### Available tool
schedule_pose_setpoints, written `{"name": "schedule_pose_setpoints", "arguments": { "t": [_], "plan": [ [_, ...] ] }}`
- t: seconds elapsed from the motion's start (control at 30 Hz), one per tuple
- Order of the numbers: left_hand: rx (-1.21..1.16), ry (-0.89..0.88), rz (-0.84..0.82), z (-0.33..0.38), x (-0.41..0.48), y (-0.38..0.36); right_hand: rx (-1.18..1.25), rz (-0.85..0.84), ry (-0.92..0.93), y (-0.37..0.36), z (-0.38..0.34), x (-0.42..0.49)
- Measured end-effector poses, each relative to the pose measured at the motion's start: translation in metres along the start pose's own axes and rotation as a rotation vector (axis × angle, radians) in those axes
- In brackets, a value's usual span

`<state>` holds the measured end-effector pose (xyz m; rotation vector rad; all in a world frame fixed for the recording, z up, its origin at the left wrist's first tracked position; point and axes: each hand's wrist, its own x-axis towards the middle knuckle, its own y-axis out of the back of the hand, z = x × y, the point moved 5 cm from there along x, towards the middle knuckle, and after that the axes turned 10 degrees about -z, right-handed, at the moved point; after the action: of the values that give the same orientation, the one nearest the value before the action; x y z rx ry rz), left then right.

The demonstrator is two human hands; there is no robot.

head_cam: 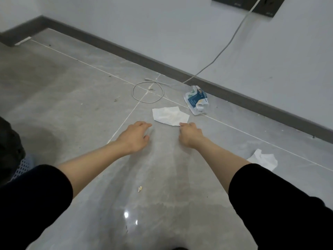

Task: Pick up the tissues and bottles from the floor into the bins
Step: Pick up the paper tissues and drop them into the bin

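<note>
Floor: glossy grey tiled floor (72, 87) is running to a dark grey skirting board (126, 51) under a white wall (162, 24); a thin grey cable (147, 92) is looping on the tiles beyond your hands.
Bin: a pale blue perforated plastic bin (23, 166) is showing only at the left edge, well apart from the litter.
Tissue: the flat white paper tissue (169, 116) is lying just ahead, its near corner touching your right hand.
Right hand: your right hand (191, 134) is curling its fingers at that corner; I cannot tell whether they are pinching paper.
Left hand: your left hand (135, 136) is hovering loosely spread beside it, holding nothing.
Other litter: a crushed clear plastic bottle with a blue label (196, 100) is resting by the skirting; a crumpled white tissue (263, 158) is lying to your right.
Risk: the sheet is lying flat on slick tile, so your fingertips are likely to slide it away or tear the corner.
Second risk: reaching for the bottle, you are risking a snag on the cable.
</note>
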<state>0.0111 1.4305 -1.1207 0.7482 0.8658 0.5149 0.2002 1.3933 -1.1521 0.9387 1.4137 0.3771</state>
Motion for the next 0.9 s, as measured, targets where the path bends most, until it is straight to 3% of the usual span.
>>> {"name": "schedule_pose_setpoints", "arguments": {
  "t": [0.17, 0.37, 0.57, 0.77, 0.9],
  "plan": [
    [-0.050, -0.016, 0.023, 0.003, 0.000, -0.003, 0.123, 0.157, 0.210, -0.002, -0.010, -0.006],
    [0.027, 0.016, -0.037, 0.004, -0.006, -0.016, 0.440, 0.104, 0.336, 0.002, -0.019, -0.029],
    [0.005, 0.102, 0.099, 0.004, -0.020, -0.011, 0.667, 0.075, 0.340, 0.005, -0.022, -0.035],
    [-0.155, 0.089, 0.123, 0.002, -0.013, 0.003, 0.445, 0.430, 0.126, 0.047, 0.017, -0.024],
    [-0.259, 0.091, 0.179, 0.007, -0.013, 0.012, 0.321, 0.390, -0.030, 0.064, 0.042, -0.009]
  ]
}}
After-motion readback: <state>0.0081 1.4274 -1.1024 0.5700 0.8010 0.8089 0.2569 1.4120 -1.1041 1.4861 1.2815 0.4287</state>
